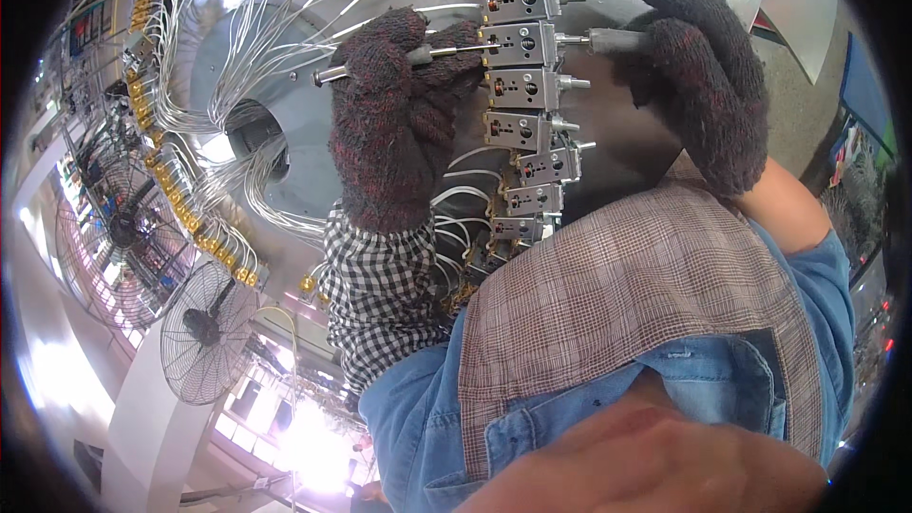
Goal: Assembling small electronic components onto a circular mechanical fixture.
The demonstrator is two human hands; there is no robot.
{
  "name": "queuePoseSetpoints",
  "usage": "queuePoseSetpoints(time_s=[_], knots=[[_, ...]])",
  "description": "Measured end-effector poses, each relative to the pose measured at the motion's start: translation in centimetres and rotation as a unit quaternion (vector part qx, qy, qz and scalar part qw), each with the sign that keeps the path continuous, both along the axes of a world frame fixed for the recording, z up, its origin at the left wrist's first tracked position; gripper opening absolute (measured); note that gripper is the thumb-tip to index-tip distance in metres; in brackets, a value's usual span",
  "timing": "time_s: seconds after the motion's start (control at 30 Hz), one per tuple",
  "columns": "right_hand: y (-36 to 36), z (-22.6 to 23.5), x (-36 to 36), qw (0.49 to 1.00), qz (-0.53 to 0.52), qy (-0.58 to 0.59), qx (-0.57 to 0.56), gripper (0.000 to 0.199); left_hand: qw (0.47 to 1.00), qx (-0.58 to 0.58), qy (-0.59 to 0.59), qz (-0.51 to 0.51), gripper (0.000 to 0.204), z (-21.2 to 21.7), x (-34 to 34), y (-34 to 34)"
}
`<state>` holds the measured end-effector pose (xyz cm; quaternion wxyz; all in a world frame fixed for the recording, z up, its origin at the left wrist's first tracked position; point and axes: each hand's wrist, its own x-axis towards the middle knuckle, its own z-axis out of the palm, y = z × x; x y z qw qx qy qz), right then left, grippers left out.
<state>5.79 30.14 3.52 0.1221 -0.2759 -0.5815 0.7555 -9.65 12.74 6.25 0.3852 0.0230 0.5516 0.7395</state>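
My left hand (385,119), in a dark knitted glove with a checked sleeve, is closed around a slim screwdriver (445,52). The tip of this tool meets the face of a small metal control box (522,44) with slots and a round hole. On the opposite side, my right hand (708,76), gloved alike, grips a grey cylindrical knob-like piece (617,41). It sits in line with the box's protruding shaft (572,39) and appears to be on its end. The right index finger stretches out above it. Similar boxes (522,88) stand in a curved row along the metal edge.
White wires (256,47) fan out from a hole (258,138) in the round metal table (304,157). Brass-coloured fittings (180,199) line its far-left rim. Two caged fans (201,326) stand beyond. A blue panel (863,100) is at the right.
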Motion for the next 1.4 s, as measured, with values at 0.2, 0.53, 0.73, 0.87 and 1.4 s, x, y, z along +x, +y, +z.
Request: queuePoseSetpoints(time_s=[0.2,0.53,0.73,0.87,1.4], knots=[[0.2,0.1,-0.3,0.991,0.004,-0.019,0.131,0.044,1.000,-0.007,-0.001,0.008,0.037,0.0,0.0,0.0],[-0.6,0.9,-0.7,0.997,-0.056,0.034,0.043,0.038,1.000,0.006,0.002,0.002,0.038,0.2,0.2,0.3],[1.5,0.4,0.6,0.996,0.034,-0.082,-0.003,0.037,1.000,0.002,-0.007,-0.005,0.031,0.1,0.3,0.3],[1.4,-0.8,0.2,0.874,0.075,0.090,0.472,0.043,0.999,0.030,-0.015,-0.024,0.030,-0.5,0.3,-0.3],[0.3,1.6,0.3,0.999,-0.028,0.031,-0.014,0.041,0.999,0.027,-0.041,0.006,0.035,0.6,0.7,0.2]])
